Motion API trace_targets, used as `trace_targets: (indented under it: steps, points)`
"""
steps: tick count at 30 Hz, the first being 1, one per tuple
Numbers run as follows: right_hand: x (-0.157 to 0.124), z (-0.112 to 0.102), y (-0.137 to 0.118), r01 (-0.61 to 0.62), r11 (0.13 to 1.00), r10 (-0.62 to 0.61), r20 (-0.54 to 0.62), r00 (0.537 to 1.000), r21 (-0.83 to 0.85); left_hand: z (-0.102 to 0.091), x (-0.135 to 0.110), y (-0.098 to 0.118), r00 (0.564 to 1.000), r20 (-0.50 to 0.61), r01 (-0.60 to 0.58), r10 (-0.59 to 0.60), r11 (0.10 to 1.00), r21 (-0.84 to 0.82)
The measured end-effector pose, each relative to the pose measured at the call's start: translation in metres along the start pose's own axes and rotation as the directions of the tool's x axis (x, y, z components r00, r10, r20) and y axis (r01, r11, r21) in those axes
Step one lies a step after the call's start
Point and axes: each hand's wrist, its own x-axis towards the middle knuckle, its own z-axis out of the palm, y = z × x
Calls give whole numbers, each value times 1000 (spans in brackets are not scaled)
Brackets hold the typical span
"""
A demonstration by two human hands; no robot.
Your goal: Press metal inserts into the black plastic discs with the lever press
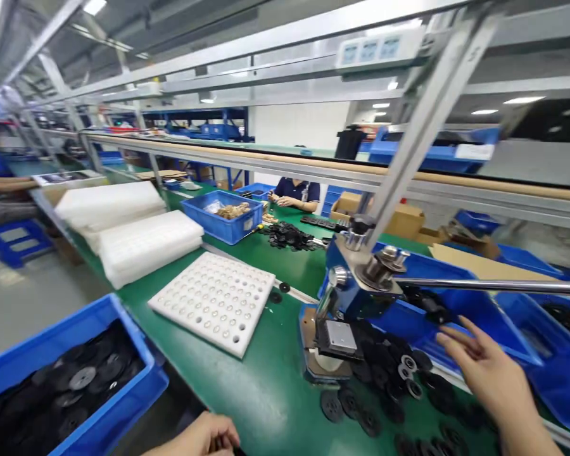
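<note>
Right hand point(487, 364) is being held at the blue bin point(503, 329), lower right, thumb and fingers parted beside a black part point(437, 315); whether it is being gripped can't be told. Left hand point(213, 434) is being cropped by the bottom edge, fingers curled; grip can't be told. Black discs point(377, 370) are being crowded beside the press point(361, 297), lower right. Room is being left on the green tabletop point(266, 380) between press and white tray point(213, 301), centre.
</note>
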Motion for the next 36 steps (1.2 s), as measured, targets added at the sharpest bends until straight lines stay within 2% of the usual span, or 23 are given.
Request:
trace_targets:
  steps: [3,5,7,10,11,12,13,15,18,21,24,27,29,31,33,36]
  points:
    - [6,26,26,-89,966,89,13,996,244,-1,-27,-10,984,-159,88,-75,993,78]
    - [-13,46,45,-71,981,66,33,997,180,0,-34,-23,946,-303,160,-116,979,124]
    - [-43,63,65,-5,1000,5,85,996,-3,1,-33,-40,863,-488,239,-129,956,171]
    - [-91,77,87,139,960,-113,120,986,-243,3,-20,-74,692,-714,381,-102,892,242]
    - [-105,78,89,160,940,-131,114,985,-301,3,-14,-85,658,-747,422,-92,867,264]
    - [-118,77,89,162,921,-129,114,985,-354,2,-8,-95,645,-759,453,-90,844,285]
    - [-128,75,85,142,905,-104,116,988,-402,0,-3,-103,650,-754,474,-94,826,305]
    - [-140,70,73,118,878,-44,166,985,-465,-5,8,-112,693,-713,485,-111,803,347]
    - [-141,69,59,134,856,6,269,963,-500,-7,14,-111,747,-660,437,-80,807,397]
    - [-140,73,57,145,842,29,311,950,-520,0,-2,-107,785,-619,351,-21,839,417]
    - [-142,77,55,174,842,31,367,930,-510,5,-39,-105,794,-608,312,-9,864,395]
    - [-143,77,46,196,859,16,407,913,-474,-2,-75,-88,734,-679,345,1,861,374]
    - [-142,74,37,199,874,5,417,909,-444,-10,-91,-59,697,-712,327,85,846,421]
    - [-141,72,30,196,888,-5,419,908,-416,-14,-94,-19,674,-698,264,241,804,533]
    - [-140,71,26,198,899,-15,423,906,-391,-14,-82,22,631,-672,224,388,738,637]
    - [-139,72,25,212,904,-34,432,901,-372,-17,-36,65,619,-552,134,559,618,775]
